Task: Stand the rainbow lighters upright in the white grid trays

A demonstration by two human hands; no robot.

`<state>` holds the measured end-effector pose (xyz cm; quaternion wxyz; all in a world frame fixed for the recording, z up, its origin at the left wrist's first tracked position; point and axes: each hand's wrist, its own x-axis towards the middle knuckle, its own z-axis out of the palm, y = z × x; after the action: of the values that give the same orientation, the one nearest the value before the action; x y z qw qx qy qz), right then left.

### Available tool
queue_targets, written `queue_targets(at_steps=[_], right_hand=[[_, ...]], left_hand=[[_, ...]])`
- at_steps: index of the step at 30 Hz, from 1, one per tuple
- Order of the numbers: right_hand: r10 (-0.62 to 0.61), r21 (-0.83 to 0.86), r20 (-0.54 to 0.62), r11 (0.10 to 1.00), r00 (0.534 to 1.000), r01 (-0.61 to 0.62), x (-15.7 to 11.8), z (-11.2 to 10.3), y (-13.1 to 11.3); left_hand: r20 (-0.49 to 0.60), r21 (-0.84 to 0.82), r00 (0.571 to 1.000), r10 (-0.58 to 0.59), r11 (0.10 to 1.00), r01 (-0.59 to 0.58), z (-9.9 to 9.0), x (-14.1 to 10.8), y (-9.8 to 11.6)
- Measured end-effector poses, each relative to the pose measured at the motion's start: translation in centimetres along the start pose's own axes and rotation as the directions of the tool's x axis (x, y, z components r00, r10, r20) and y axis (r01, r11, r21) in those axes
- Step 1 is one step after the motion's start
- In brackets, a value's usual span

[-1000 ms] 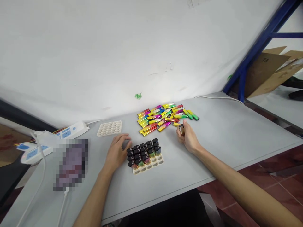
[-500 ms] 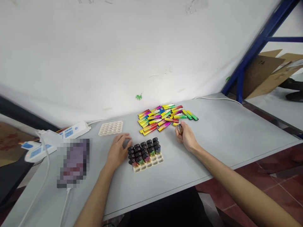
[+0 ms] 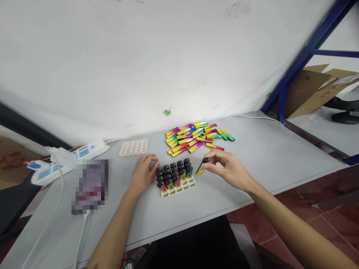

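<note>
Between the thumb and fingers of my right hand is a yellow lighter with a black top, tilted just right of the tray. The cream tray has oval slots, and several black-topped lighters stand upright in it; the slots along its near edge show bare. My left hand lies on the table against the tray's left side, fingers stretched and holding nothing that I can see. Behind the tray, a loose pile of shiny rainbow-coloured lighters lies flat.
A second cream tray lies at the back left. Power strips and a blurred-out device with a white cable are on the left. A white wall rises behind, and a blue frame stands right, with cardboard boxes beyond.
My right hand has moved left and nearer, from the pile's edge toward the tray, and the lighter in it now shows clearly. My left hand stays beside the tray.
</note>
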<state>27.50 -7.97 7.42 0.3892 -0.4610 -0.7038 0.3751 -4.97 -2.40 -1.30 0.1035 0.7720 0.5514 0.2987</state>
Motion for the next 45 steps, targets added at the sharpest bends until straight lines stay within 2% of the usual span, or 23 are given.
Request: queue_targets(at_steps=[4,7,12,21,25,31,35,37,39,41,45], right_hand=[[-0.067,-0.092,0.101,0.993,0.993,0.076,-0.5,1.6,-1.6],[-0.107,-0.223,0.153,0.965,0.982,0.140,-0.7,3.1,-1.2],[-0.136,-0.453,0.215,0.863,0.967,0.222,-0.9,4.5,-0.1],[-0.101,-0.416,0.135,0.897,0.986,0.148,-1.0,5.0,-0.8],[-0.124,-0.381,0.021,0.916,0.992,0.123,-0.3,3.8,-0.4],[-0.032,-0.341,-0.138,0.940,0.990,-0.017,2.2,0.6,2.1],[-0.009,-0.358,-0.194,0.932,0.981,-0.062,4.6,-0.4,4.5],[-0.058,-0.454,-0.253,0.888,0.966,-0.066,5.8,-0.3,5.8],[-0.171,-0.590,-0.299,0.806,0.939,-0.041,6.6,0.1,7.2],[-0.266,-0.697,-0.287,0.717,0.920,-0.011,7.1,0.4,8.4],[-0.228,-0.764,-0.199,0.645,0.953,-0.005,6.9,0.7,9.8]], left_hand=[[0.003,0.003,1.000,-0.001,1.000,0.001,0.0,-0.1,0.0],[0.003,0.004,1.000,-0.007,1.000,0.007,0.1,-0.1,0.1],[0.019,0.001,1.000,-0.016,1.000,0.016,0.1,-0.2,0.1],[0.019,0.007,1.000,0.001,1.000,-0.001,0.2,-0.2,0.0],[0.019,0.008,1.000,-0.011,1.000,0.011,0.1,-0.2,0.0],[0.006,0.007,1.000,-0.001,1.000,0.001,0.2,-0.2,-0.1],[-0.007,-0.014,1.000,0.000,1.000,0.000,0.2,-0.2,-0.1],[-0.010,-0.019,1.000,-0.001,1.000,0.001,0.1,-0.2,-0.1],[-0.010,-0.016,1.000,0.000,1.000,0.000,0.1,-0.2,0.0],[-0.008,-0.006,1.000,-0.009,1.000,0.009,0.0,-0.2,0.1],[0.000,0.007,1.000,-0.026,1.000,0.026,0.0,-0.1,0.2]])
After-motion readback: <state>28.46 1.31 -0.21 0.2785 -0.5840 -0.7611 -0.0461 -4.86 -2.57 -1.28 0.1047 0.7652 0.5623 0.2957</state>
